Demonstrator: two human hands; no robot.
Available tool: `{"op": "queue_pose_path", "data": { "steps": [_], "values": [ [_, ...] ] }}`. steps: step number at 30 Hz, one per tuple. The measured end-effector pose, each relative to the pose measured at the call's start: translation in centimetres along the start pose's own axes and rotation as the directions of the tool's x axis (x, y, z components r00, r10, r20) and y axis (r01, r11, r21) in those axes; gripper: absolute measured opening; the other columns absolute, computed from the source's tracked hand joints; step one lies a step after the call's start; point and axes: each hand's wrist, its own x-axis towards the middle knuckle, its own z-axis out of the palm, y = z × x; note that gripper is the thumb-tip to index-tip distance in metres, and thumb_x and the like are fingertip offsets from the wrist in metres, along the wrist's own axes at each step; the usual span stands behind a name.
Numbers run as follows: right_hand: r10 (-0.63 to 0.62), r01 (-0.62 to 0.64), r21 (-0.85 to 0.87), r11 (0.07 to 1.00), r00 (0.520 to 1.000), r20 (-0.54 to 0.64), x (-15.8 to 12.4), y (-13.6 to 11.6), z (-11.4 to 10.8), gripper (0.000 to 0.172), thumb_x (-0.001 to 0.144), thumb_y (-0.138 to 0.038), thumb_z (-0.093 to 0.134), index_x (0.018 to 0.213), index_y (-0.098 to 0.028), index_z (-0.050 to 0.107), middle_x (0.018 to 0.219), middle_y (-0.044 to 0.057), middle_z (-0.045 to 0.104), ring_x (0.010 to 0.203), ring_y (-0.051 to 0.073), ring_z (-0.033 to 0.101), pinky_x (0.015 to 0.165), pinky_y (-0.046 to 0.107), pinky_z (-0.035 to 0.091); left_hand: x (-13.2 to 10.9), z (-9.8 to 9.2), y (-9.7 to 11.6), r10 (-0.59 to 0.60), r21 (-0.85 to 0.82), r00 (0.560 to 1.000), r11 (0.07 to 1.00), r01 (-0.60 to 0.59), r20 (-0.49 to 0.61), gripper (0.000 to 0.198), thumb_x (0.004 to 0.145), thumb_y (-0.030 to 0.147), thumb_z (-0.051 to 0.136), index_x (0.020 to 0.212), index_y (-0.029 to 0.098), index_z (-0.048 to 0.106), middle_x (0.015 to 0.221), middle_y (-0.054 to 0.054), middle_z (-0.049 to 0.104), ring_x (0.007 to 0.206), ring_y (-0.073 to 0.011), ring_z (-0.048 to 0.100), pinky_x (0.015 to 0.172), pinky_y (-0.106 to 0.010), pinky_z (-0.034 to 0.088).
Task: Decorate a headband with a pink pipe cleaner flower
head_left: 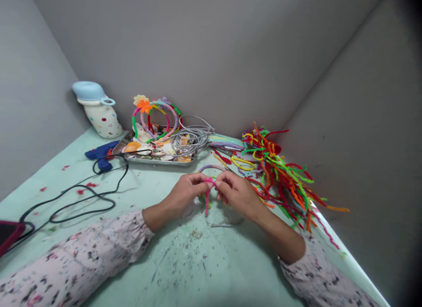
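Observation:
Near the middle of the table, a bright pink pipe cleaner (207, 202) is pinched between my two hands, one end hanging down. My left hand (187, 190) is closed on it with thumb and fingertips. From the other side, my right hand (238, 192) pinches the pink piece close to the left fingertips, its lower fingers curled. Just behind the hands a lilac pipe-cleaner-wrapped band (211, 167) curves up, and a bit of green shows beside the pink strand. A bare grey wire end (226, 225) lies below the right hand.
A metal tray (161, 163) at the back holds wrapped headbands (173, 118) and coiled wire (191, 140). To its left are a blue glue gun (100, 155), black cable (114, 201) and a bottle (102, 118). Loose pipe cleaners (280, 175) pile at right; a red-edged device (11, 234) sits left.

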Motion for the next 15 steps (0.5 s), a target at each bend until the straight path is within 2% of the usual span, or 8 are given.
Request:
{"op": "queue_pose_path", "data": {
  "steps": [4, 7, 11, 15],
  "values": [
    [-0.02, 0.019, -0.062, 0.998, 1.0, -0.019, -0.13, -0.34, 0.0, 0.013, 0.088, -0.03, 0.047, 0.083, -0.021, 0.054, 0.062, -0.003, 0.062, 0.052, 0.012, 0.055, 0.052, 0.023, 0.04, -0.04, 0.14, 0.2, 0.0, 0.031, 0.999, 1.0, 0.002, -0.041, 0.011, 0.073, 0.023, 0.065, 0.075, 0.012, 0.066, 0.063, 0.0, 0.056, 0.057, -0.0086, 0.046, 0.056, -0.023, 0.038],
    [-0.174, 0.16, -0.214, 0.964, 0.984, -0.048, -0.18, -0.67, -0.23, 0.012, 0.088, -0.029, 0.05, 0.084, -0.02, 0.057, 0.072, 0.0, 0.063, 0.063, 0.014, 0.056, 0.059, 0.025, 0.042, -0.11, 0.15, 0.34, -0.005, 0.047, 0.999, 0.999, 0.007, -0.036, 0.014, 0.074, 0.026, 0.065, 0.075, 0.013, 0.066, 0.062, 0.001, 0.055, 0.055, -0.0091, 0.046, 0.053, -0.023, 0.038],
    [-0.397, 0.356, -0.395, 0.847, 0.918, -0.023, -0.24, -0.66, -0.5, 0.011, 0.088, -0.021, 0.049, 0.082, -0.02, 0.059, 0.082, 0.004, 0.062, 0.079, 0.017, 0.056, 0.072, 0.029, 0.043, -0.2, 0.18, 0.46, 0.018, 0.109, 0.999, 0.994, -0.014, -0.039, 0.015, 0.073, 0.028, 0.066, 0.072, 0.013, 0.064, 0.061, 0.001, 0.054, 0.054, -0.0093, 0.046, 0.052, -0.024, 0.039],
    [-0.414, 0.363, -0.501, 0.785, 0.91, 0.012, -0.39, -0.49, -0.52, 0.013, 0.088, -0.018, 0.046, 0.083, -0.02, 0.058, 0.083, 0.005, 0.06, 0.08, 0.018, 0.056, 0.074, 0.029, 0.042, -0.29, 0.32, 0.63, 0.064, 0.211, 0.997, 0.976, -0.054, -0.041, 0.015, 0.073, 0.028, 0.065, 0.075, 0.014, 0.063, 0.068, -0.001, 0.059, 0.059, -0.0101, 0.049, 0.057, -0.024, 0.04]
  ]
}}
